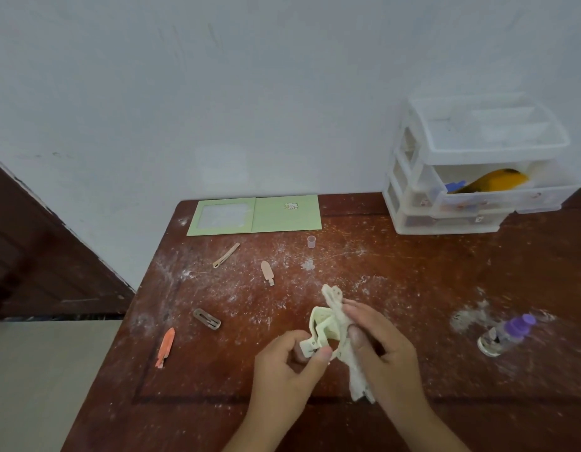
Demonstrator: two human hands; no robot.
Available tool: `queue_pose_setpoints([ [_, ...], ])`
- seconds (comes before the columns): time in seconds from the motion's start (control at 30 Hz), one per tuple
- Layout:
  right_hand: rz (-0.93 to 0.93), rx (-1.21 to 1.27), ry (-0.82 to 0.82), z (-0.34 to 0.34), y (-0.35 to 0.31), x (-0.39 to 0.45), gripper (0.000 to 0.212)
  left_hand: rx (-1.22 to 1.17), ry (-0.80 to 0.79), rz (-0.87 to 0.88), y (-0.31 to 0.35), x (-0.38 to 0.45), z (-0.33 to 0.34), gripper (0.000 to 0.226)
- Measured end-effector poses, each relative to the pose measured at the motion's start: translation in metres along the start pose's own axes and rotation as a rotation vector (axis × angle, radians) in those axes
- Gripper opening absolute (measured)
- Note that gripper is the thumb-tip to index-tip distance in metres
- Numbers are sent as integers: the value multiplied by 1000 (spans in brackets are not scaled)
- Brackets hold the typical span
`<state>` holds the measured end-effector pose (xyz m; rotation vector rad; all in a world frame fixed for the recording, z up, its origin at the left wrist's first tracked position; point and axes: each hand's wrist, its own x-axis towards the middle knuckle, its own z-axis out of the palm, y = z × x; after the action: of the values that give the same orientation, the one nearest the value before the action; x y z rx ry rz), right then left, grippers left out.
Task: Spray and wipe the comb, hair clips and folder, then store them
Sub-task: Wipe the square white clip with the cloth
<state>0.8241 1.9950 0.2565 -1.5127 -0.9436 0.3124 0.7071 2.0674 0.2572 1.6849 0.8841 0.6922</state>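
Left hand: the left hand (289, 363) pinches the lower end of a pale yellow comb (318, 327) between thumb and curled fingers, above the near middle of the table (413, 288)
Comb: held off the tabletop between the two hands; its long axis runs from the near end in the left hand's pinch up and away toward the wall; the far part is partly wrapped in cloth, so its teeth are hard to make out
Right hand: the right hand (380, 340) has its fingers curled round a cream cloth (344, 324) and presses it against the comb; one end of the cloth sticks up past the fingertips, the other hangs down toward the near edge
Folder: a light green folder (254, 215) lies open and flat at the far edge of the table, touching the wall; its long axis runs left to right; a pale panel shows on its left half, a small sticker on the right half
Hair clips: four lie apart on the left part of the table; a tan slim clip (226, 255) slants up to the right; a peach clip (268, 272) points roughly toward the wall; a brown snap clip (207, 319) lies slanted; an orange clip (165, 346) sits near the left edge, long axis near to far
Spray bottle: a clear spray bottle (504, 334) with a purple top lies on its side at the right, top pointing up and right; its small clear cap (311, 241) stands near the folder
Drawers: a white plastic drawer unit (471, 164) stands at the far right corner; its middle drawer is pulled out, with a yellow and a blue thing inside
Table surface: dark red-brown wood, dusted with white powder
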Motion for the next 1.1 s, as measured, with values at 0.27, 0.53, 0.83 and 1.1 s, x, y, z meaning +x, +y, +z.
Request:
queue_pose_setpoints([
  [0.27,-400,-355,-301,2,9,11,31,-238,123,-193,5,12,-4,29],
  [0.53,142,-79,-345,-4,33,-5,49,-353,84,-282,-2,16,12,24],
  [0.83,-96,-179,-365,-30,30,-18,36,-354,-12,-279,-10,12,11,19],
  [1.1,63,-101,-167,-24,19,-9,33,-346,-166,-156,7,9,12,30],
])
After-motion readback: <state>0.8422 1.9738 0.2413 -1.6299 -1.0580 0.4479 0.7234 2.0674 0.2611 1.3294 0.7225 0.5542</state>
